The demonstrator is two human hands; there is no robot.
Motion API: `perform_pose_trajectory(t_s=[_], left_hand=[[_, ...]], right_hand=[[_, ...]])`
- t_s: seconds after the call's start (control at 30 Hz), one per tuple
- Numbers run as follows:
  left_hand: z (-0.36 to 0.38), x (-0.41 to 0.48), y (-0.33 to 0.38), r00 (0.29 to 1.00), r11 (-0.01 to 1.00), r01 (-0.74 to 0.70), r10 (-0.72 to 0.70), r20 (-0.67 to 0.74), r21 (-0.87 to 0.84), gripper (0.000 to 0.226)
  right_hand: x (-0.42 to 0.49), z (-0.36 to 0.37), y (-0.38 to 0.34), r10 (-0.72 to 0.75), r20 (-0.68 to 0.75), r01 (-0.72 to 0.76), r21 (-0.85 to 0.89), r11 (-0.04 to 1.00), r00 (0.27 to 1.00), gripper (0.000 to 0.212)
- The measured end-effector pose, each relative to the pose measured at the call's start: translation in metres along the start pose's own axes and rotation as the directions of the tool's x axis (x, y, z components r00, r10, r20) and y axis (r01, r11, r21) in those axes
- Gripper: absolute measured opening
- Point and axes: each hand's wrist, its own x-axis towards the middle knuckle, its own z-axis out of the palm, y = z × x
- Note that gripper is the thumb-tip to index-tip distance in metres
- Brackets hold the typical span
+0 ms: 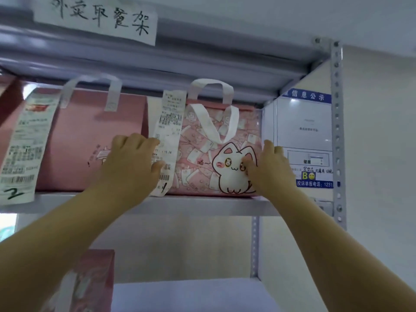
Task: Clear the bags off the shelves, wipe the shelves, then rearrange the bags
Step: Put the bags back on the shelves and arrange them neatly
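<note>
Bags, pink: three. One cat-print bag and one plain pink bag at its 9 o'clock on the middle shelf; one lower bag at 7 o'clock.
Receipts: two, a right receipt and a left receipt.
Shelves: three, counting the top shelf and bottom shelf.
Handwritten sign: one.
Blue-headed notice: one.
Hands: two, left hand and right hand.

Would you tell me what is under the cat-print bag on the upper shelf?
The cat-print bag stands directly on the grey shelf board, both hands at its sides. Whether anything lies beneath it is hidden.
</note>
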Motion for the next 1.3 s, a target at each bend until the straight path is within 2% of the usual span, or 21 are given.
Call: perform_pose_trajectory(t_s=[0.07,0.13,0.27,0.4,0.53,0.67,0.77,0.87,0.97,1.13,1.3], left_hand=[[0.003,0.005,0.002,0.998,0.998,0.061,-0.062,0.032,0.014,0.05],[0.007,0.008,0.002,0.996,0.996,0.082,-0.083,0.038,0.033,0.05],[0.013,0.011,0.001,0.994,0.995,0.084,-0.088,0.066,0.061,0.048],[0.015,0.01,0.009,0.993,0.998,0.068,-0.069,0.099,0.013,0.041],[0.013,0.007,0.017,0.998,0.983,0.03,-0.02,0.059,-0.182,0.036],[-0.002,-0.003,0.025,0.999,0.914,-0.019,0.005,-0.038,-0.405,0.045],[-0.019,-0.019,0.03,0.989,0.87,-0.107,0.043,-0.143,-0.481,0.048],[-0.038,-0.042,0.032,0.981,0.822,-0.147,0.052,-0.185,-0.551,0.046],[-0.055,-0.071,0.033,0.986,0.772,-0.108,0.005,-0.164,-0.627,0.046],[-0.077,-0.123,0.033,0.992,0.713,-0.1,0.021,-0.121,-0.694,0.048],[-0.087,-0.18,0.029,1.0,0.654,-0.002,0.005,0.002,-0.757,0.047]], right_hand=[[0.005,0.003,0.005,0.052,0.082,-0.06,0.111,0.992,0.995,0.037],[0.006,0.005,0.011,0.069,0.105,-0.089,0.198,0.976,0.992,0.027],[0.006,0.006,0.021,0.096,0.059,-0.107,0.241,0.965,0.994,0.03],[0.004,0.002,0.03,0.088,-0.018,-0.081,0.26,0.962,0.996,0.027],[-0.007,-0.01,0.035,0.075,-0.091,-0.044,0.299,0.953,0.993,0.027],[-0.026,-0.029,0.038,0.061,-0.229,0.031,0.379,0.925,0.971,0.027],[-0.05,-0.045,0.037,0.027,-0.337,0.117,0.398,0.91,0.941,0.026],[-0.082,-0.061,0.037,0.015,-0.404,0.173,0.423,0.889,0.915,0.024],[-0.118,-0.075,0.037,0.0,-0.437,0.203,0.42,0.885,0.9,0.015],[-0.184,-0.091,0.039,0.012,-0.463,0.2,0.407,0.891,0.886,0.015],[-0.242,-0.087,0.049,0.033,-0.37,0.146,0.444,0.884,0.929,0.016]])
